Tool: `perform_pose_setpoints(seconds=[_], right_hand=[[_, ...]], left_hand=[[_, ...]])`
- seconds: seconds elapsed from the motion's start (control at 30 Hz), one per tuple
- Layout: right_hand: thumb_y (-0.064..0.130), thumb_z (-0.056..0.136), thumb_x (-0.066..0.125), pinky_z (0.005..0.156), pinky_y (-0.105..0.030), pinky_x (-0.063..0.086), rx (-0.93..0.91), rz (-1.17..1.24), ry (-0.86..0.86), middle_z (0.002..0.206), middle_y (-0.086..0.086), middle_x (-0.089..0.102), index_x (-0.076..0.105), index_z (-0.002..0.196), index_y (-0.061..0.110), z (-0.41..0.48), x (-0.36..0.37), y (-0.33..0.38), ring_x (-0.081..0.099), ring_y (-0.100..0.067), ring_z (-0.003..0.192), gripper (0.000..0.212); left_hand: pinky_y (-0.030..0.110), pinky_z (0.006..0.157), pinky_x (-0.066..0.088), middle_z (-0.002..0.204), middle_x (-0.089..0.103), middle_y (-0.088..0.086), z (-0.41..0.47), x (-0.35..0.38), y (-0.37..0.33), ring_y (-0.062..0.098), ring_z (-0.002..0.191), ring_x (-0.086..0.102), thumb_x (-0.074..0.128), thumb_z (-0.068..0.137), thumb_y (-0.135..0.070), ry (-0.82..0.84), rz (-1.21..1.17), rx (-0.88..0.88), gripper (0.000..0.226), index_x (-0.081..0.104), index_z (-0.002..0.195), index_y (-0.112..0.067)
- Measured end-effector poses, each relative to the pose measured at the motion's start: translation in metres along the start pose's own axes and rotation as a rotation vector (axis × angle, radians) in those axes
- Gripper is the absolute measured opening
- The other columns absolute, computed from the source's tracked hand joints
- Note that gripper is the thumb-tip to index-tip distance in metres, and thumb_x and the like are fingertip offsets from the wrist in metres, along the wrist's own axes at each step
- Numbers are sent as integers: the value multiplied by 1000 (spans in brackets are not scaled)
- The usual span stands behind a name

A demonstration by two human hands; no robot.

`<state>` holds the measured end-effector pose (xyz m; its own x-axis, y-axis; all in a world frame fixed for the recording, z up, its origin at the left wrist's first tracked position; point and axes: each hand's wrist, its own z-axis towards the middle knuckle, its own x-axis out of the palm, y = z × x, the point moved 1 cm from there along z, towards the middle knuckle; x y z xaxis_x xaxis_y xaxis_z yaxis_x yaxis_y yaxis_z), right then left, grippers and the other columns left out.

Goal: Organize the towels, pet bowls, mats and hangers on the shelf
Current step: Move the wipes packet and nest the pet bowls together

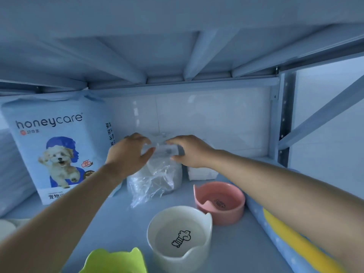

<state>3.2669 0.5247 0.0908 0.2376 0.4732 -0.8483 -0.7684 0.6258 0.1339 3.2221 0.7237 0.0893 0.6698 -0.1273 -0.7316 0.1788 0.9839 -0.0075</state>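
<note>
A pale metal shelf (110, 213) stands against a white tiled wall. Near its back edge sits a clear plastic bag (155, 174) of white towels. The left hand (128, 150) and right hand (192, 150) both curl around the bag's top, thumbs in front. A honeycare pack (57, 146) stands toward the left edge. A pink bowl (234, 215), white bowl (167, 261) and green bowl (114, 261) sit nearer the front, and a rolled mat (275, 233) lies along the right edge.

Shelf (118, 213) free centre-left; pink bowl (219, 202), white bowl (179, 237) crowd front.
</note>
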Motion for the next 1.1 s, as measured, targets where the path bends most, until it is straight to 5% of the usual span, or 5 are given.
perform_pose_setpoints(seconds=[0.17, 0.27, 0.4, 0.57, 1.1], right_hand=[[37, 87, 61, 94, -35, 40, 37, -123, 118, 130, -6, 48, 52, 125, 14, 19, 29, 29, 47, -25, 119, 46], [42, 87, 58, 97, -39, 39, 93, -172, 112, 131, -7, 40, 48, 128, 14, 19, 34, 33, 44, -27, 120, 50], [36, 89, 57, 95, -37, 37, 50, -222, 82, 127, -9, 44, 46, 129, 13, 7, 35, 34, 45, -27, 119, 47], [33, 88, 58, 92, -35, 35, 15, -284, 38, 125, -7, 46, 45, 130, 14, -4, 41, 34, 47, -26, 116, 48], [6, 85, 56, 83, -33, 44, 123, -225, 85, 111, -14, 54, 56, 125, 11, 5, 30, 24, 54, -31, 107, 40]], left_hand=[[32, 94, 43, 129, 56, 2, -20, 17, 25, 23, 114, 55, 55, 88, -45, 263, -64, -38, 43, 54, 127, -26], [27, 91, 38, 134, 53, 1, -19, 19, 27, 21, 118, 52, 60, 86, -45, 241, -58, -13, 48, 52, 130, -29], [23, 69, 35, 106, 64, -3, -22, 15, 26, 20, 90, 60, 71, 78, -41, 154, -121, 30, 40, 60, 113, -26], [24, 64, 35, 96, 60, -3, -33, 19, 18, 14, 69, 49, 69, 81, -37, 123, -153, 53, 32, 57, 108, -26], [30, 79, 45, 106, 59, 3, -13, 32, -4, 25, 90, 61, 64, 86, -28, 166, -187, -13, 34, 61, 120, -25]])
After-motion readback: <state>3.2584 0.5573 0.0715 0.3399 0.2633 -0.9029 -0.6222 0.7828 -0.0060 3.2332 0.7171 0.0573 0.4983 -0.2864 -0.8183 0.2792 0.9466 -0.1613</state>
